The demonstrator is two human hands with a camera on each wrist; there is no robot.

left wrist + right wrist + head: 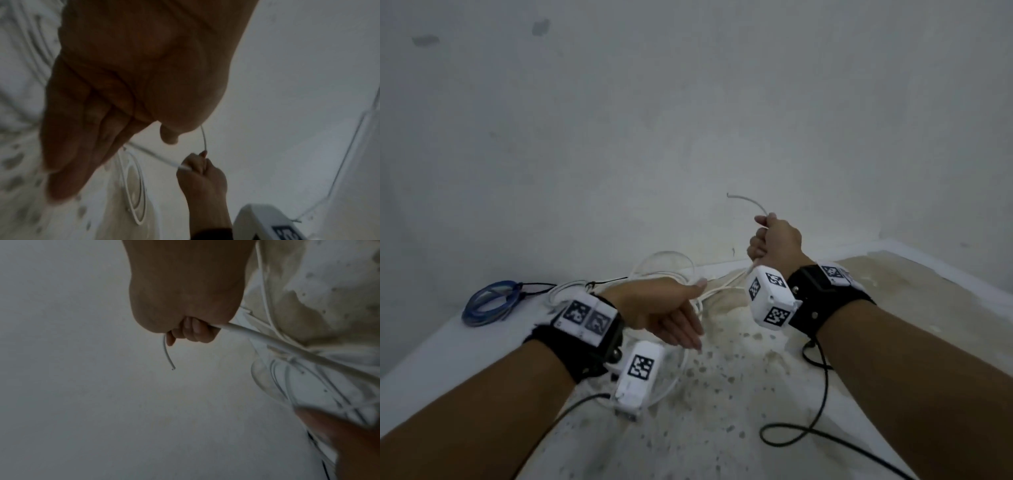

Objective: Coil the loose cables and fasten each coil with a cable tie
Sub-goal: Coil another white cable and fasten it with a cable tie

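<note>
While hovering flat-fingered and holding nothing over the stained surface (722, 394), left hand (667, 313) near, right hand (777, 241) farther, fisted round white cable (748, 202), loose loops (664, 270) between, blue coil (491, 303) far left.

Tied coil (491, 303) far left; loose cable (671, 270) centre, by wall (688, 120).

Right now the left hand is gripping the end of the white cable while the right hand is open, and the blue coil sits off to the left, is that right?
Hands swapped: the right hand grips the white cable; the left hand is open. Head view shows it. The blue coil does sit left.
</note>
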